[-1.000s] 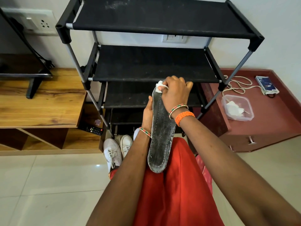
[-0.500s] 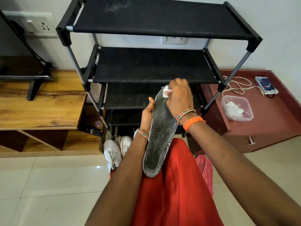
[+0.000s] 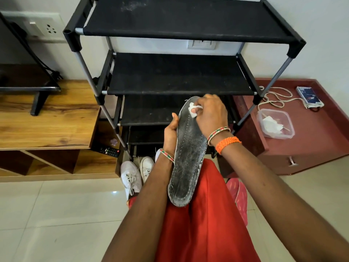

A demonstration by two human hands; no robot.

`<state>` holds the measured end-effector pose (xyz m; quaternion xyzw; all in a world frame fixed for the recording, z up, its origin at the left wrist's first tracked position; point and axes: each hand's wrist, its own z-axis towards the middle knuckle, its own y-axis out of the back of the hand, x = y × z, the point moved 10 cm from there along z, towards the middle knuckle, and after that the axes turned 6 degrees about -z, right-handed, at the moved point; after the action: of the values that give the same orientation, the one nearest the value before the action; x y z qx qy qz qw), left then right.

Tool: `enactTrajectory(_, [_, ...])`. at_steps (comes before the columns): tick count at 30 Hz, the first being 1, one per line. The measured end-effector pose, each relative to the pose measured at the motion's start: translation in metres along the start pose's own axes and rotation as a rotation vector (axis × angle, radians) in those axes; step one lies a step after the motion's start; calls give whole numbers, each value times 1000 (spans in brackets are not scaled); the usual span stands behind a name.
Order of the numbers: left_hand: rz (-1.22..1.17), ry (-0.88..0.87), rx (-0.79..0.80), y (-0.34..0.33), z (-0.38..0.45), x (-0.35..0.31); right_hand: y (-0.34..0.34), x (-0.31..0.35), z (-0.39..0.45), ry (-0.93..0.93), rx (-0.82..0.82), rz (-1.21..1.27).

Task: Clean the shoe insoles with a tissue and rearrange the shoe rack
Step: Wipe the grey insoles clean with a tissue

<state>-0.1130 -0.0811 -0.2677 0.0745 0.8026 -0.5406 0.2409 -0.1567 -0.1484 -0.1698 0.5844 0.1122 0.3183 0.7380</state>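
Holding crumpled tissue (image 3: pixel 270 124), clear tub (image 3: pixel 290 127) sits aside.

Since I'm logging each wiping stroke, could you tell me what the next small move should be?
Probably draw the tissue down the insole toward its heel: the right hand presses it at the toe end, the left hand grips the edge, and the grey surface below looks soiled.

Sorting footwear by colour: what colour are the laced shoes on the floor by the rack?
White shoes, seen in the head view.

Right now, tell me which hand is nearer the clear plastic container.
Right. The right hand wipes the insole's far end, nearer the clear plastic container; the left hand grips the insole's opposite edge.
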Motion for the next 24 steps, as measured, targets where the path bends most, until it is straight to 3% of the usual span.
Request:
enactTrajectory(3, [-58,7,21,2,-1,-4,-10,23,-28,158,97,108])
enactTrajectory(6, [-74,29,33,-1,0,0,-2,24,-26,238,15,-36])
enactTrajectory(8, [-53,28,29,-3,0,3,6,9,-7,167,-62,-92])
enactTrajectory(12, [-13,-17,1,-4,-2,1,7,-12,6,-29,-82,34])
enactTrajectory(18, [-48,-92,-58,3,-2,-15,-23,32,-40,134,148,338])
enactTrajectory(24, [-110,-36,-4,-6,-4,-7,-4,17,-9,97,-13,28])
